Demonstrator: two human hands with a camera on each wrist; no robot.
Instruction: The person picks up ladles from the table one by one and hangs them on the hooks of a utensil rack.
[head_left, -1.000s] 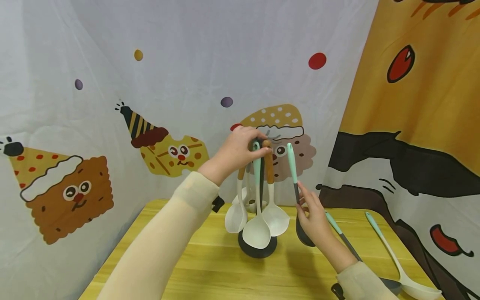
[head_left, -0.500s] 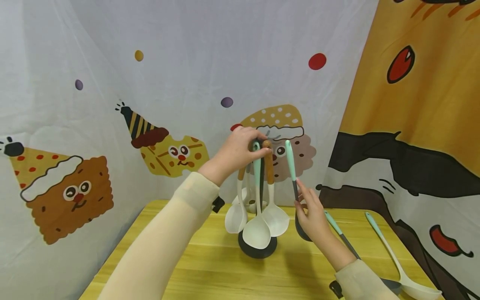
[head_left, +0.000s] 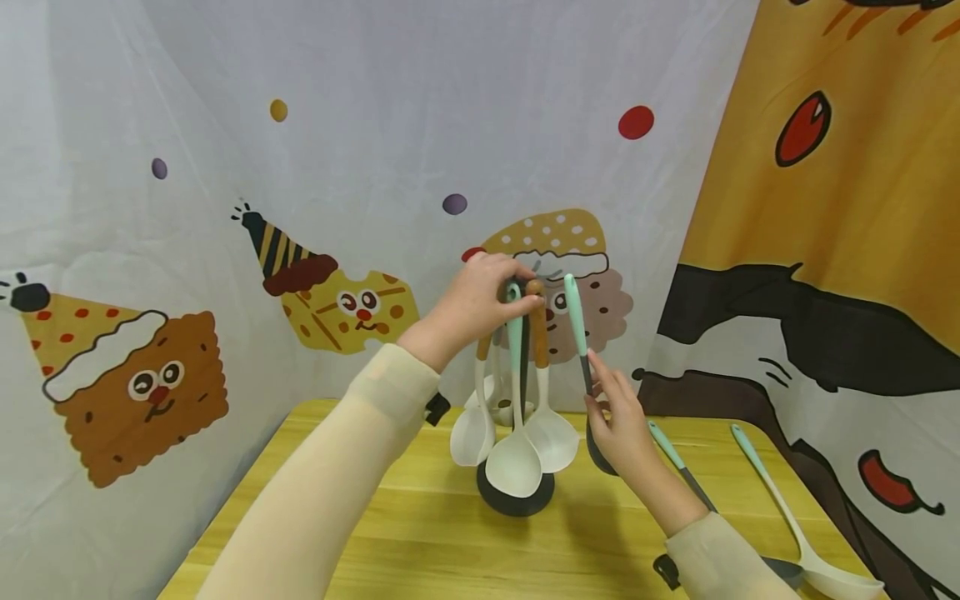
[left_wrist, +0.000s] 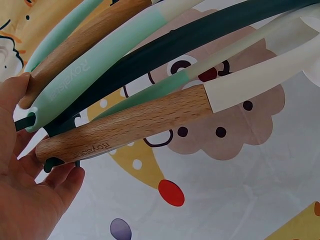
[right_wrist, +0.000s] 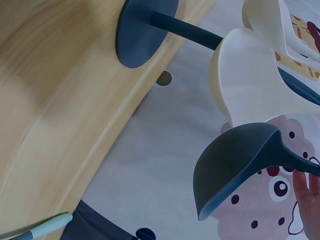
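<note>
A dark utensil stand (head_left: pixel 517 507) bears several hanging white-headed utensils, some with wooden handles and some mint. In front hangs a white ladle (head_left: pixel 513 467) with a mint handle. My left hand (head_left: pixel 480 296) grips the stand's top, its thumb against a wooden handle (head_left: pixel 540 333); the left wrist view shows fingers around the handle ends (left_wrist: pixel 70 140), the stand's top partly hidden. To the right of the stand, my right hand (head_left: pixel 622 417) pinches the stem of a dark grey ladle (right_wrist: pixel 240 160) with a mint handle, held upright, bowl down, apart from the stand.
On the wooden table (head_left: pixel 420 533) at right lie a grey utensil with mint handle (head_left: pixel 667 446), partly behind the right sleeve, and a white ladle (head_left: pixel 840 581) with mint handle. A printed cloth (head_left: pixel 360 125) hangs behind the table.
My right hand has moved the grey ladle a little left and up, closer to the stand. The left hand stays at the stand's top.
</note>
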